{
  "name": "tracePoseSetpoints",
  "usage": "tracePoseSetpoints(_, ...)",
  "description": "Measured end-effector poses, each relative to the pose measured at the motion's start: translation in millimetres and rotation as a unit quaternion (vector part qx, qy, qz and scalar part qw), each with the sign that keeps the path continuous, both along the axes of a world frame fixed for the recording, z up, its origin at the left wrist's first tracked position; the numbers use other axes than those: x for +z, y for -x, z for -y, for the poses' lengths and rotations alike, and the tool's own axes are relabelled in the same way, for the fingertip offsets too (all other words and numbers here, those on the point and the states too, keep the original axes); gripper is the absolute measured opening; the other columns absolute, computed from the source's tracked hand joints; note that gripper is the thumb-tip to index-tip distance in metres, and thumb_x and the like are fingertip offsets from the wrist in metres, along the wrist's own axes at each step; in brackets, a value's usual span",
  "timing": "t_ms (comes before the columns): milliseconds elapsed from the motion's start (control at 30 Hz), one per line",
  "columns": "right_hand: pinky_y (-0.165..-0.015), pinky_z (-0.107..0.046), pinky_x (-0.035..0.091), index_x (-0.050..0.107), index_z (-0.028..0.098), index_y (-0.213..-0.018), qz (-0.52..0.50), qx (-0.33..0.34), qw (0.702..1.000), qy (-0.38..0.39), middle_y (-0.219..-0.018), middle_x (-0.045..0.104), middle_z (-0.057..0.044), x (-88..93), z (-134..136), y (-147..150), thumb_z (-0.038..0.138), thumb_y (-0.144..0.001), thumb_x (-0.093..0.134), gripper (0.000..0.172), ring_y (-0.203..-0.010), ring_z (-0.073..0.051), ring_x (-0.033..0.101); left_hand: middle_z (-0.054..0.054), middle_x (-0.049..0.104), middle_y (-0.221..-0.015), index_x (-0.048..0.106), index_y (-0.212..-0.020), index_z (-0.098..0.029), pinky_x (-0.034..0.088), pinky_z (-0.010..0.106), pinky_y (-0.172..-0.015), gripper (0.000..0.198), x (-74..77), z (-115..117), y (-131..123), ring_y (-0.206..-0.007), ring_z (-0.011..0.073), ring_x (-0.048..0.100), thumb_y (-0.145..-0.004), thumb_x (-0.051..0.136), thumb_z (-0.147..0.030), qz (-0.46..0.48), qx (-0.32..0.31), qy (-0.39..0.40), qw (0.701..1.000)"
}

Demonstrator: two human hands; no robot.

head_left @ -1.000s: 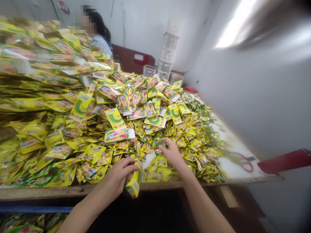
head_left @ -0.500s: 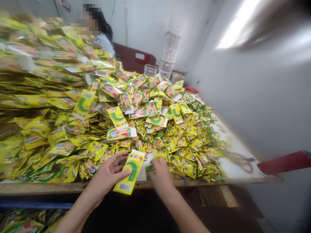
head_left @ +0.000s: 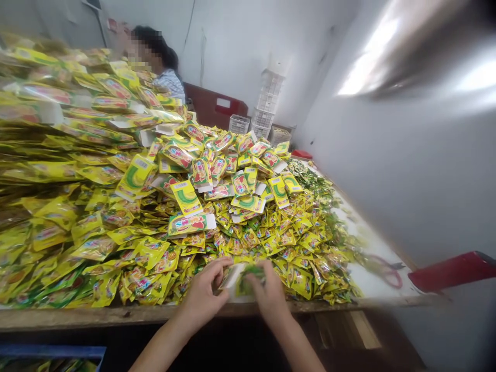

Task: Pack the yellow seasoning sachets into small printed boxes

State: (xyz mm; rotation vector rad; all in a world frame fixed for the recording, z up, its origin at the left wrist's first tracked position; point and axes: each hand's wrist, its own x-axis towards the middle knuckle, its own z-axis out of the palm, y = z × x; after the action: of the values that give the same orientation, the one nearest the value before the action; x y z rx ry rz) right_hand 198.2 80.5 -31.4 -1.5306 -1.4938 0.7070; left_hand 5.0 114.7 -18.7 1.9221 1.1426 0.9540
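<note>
In the head view, my left hand (head_left: 203, 292) grips a small carton (head_left: 233, 277) near the table's front edge. The carton is tipped so a white side or flap shows; its printed face is mostly hidden. Close against it, my right hand (head_left: 270, 295) pinches a green and yellow sachet (head_left: 247, 281), blurred by motion. Whether any of the sachet is inside the carton I cannot tell. Just beyond both hands spreads a heap of yellow sachets (head_left: 306, 243), with several printed cartons (head_left: 186, 197) lying on top.
Larger yellow packets (head_left: 54, 212) are piled high on the left. Scissors (head_left: 387, 271) and a red object (head_left: 453, 271) lie at the table's right. White crates (head_left: 265, 98) are stacked at the back, and a person (head_left: 168, 77) is behind the pile. A blue-rimmed bin (head_left: 54, 352) stands below.
My left hand has moved right and turned the carton, so its yellow printed face no longer shows. My right hand has brought the green sachet up beside it. The view has tilted slightly upward.
</note>
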Motion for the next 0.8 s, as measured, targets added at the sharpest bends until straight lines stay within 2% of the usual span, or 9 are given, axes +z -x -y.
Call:
tracePoseSetpoints(133,-0.052,-0.025,0.047,0.048,0.024,-0.101,-0.162,-0.091,0.982,0.015,-0.082,0.064,-0.001,28.6,-11.6,-21.6,0.045,-0.089,0.058,0.026,-0.065,-0.018,0.062,0.000,0.061,-0.080,0.044,-0.072,-0.023,0.044,0.035,-0.078,0.023,1.1,-6.4,-13.5,-0.088,0.0230,0.060,-0.064,0.055,-0.005,-0.123,-0.069,-0.057,0.988)
tracePoseSetpoints(200,-0.046,-0.024,0.045,0.049,0.024,-0.100,-0.190,-0.100,0.976,0.022,-0.080,0.063,0.000,41.3,-17.1,-25.8,0.047,-0.086,0.061,0.030,-0.059,-0.016,0.059,0.002,0.061,-0.087,0.051,-0.091,-0.023,0.044,0.035,-0.077,0.034,-1.6,-11.0,-23.8,-0.087,0.0233,0.059,-0.064,0.061,-0.006,-0.161,-0.064,-0.077,0.982)
tracePoseSetpoints(267,-0.048,-0.023,0.044,0.052,0.023,-0.099,-0.190,-0.103,0.976,0.007,-0.077,0.063,0.001,48.0,-21.0,-24.4,0.047,-0.085,0.062,0.030,-0.058,-0.015,0.058,0.005,0.060,-0.099,0.050,-0.111,-0.022,0.044,0.036,-0.079,0.051,-6.0,-14.3,-35.0,-0.093,0.0252,0.058,-0.065,0.067,-0.009,-0.190,-0.033,-0.094,0.977)
tracePoseSetpoints(333,-0.056,-0.025,0.047,0.056,0.022,-0.098,-0.146,-0.105,0.983,-0.027,-0.078,0.063,0.000,48.1,-23.6,-19.1,0.044,-0.085,0.063,0.026,-0.064,-0.016,0.059,0.007,0.057,-0.101,0.052,-0.112,-0.021,0.044,0.036,-0.079,0.048,-9.2,-15.2,-44.9,-0.094,0.0267,0.057,-0.068,0.070,-0.016,-0.231,0.018,-0.111,0.966)
tracePoseSetpoints(400,-0.067,-0.027,0.047,0.061,0.021,-0.094,-0.065,-0.092,0.992,-0.058,-0.082,0.064,-0.001,43.8,-25.4,-13.2,0.036,-0.085,0.063,0.018,-0.073,-0.017,0.059,0.007,0.056,-0.097,0.055,-0.101,-0.019,0.043,0.037,-0.075,0.032,-9.0,-13.8,-51.8,-0.091,0.0276,0.056,-0.073,0.069,-0.022,-0.275,0.073,-0.128,0.950)
tracePoseSetpoints(500,-0.075,-0.028,0.045,0.063,0.021,-0.083,0.049,-0.048,0.996,-0.060,-0.083,0.062,-0.001,37.0,-26.9,-7.9,0.021,-0.082,0.063,0.001,-0.081,-0.018,0.058,0.008,0.054,-0.093,0.055,-0.094,-0.019,0.041,0.038,-0.076,0.016,-3.7,-9.2,-57.3,-0.091,0.0287,0.054,-0.079,0.062,-0.018,-0.327,0.119,-0.164,0.923)
tracePoseSetpoints(600,-0.076,-0.028,0.044,0.064,0.021,-0.079,0.131,0.002,0.991,-0.033,-0.084,0.058,-0.002,38.0,-27.8,-6.9,0.015,-0.079,0.061,0.007,-0.082,-0.019,0.056,0.008,0.054,-0.092,0.056,-0.093,-0.019,0.039,0.040,-0.078,0.014,0.3,-4.8,-60.9,-0.092,0.0289,0.053,-0.082,0.054,-0.011,-0.345,0.133,-0.183,0.911)
tracePoseSetpoints(733,-0.076,-0.030,0.043,0.063,0.020,-0.084,0.241,0.082,0.967,-0.013,-0.094,0.056,-0.006,52.0,-30.3,-5.6,0.007,-0.076,0.056,0.017,-0.089,-0.021,0.055,0.010,0.053,-0.096,0.056,-0.099,-0.017,0.040,0.042,-0.078,0.023,-3.7,-0.6,-62.7,-0.095,0.0307,0.052,-0.076,0.058,-0.011,-0.295,0.150,-0.149,0.932)
tracePoseSetpoints(800,-0.074,-0.029,0.043,0.061,0.020,-0.093,0.237,0.102,0.966,-0.002,-0.094,0.058,-0.006,59.9,-33.8,-4.2,0.005,-0.074,0.057,0.024,-0.088,-0.021,0.055,0.010,0.053,-0.100,0.055,-0.102,-0.018,0.041,0.041,-0.076,0.032,-6.7,0.8,-58.2,-0.097,0.0310,0.053,-0.072,0.065,-0.017,-0.234,0.143,-0.107,0.956)
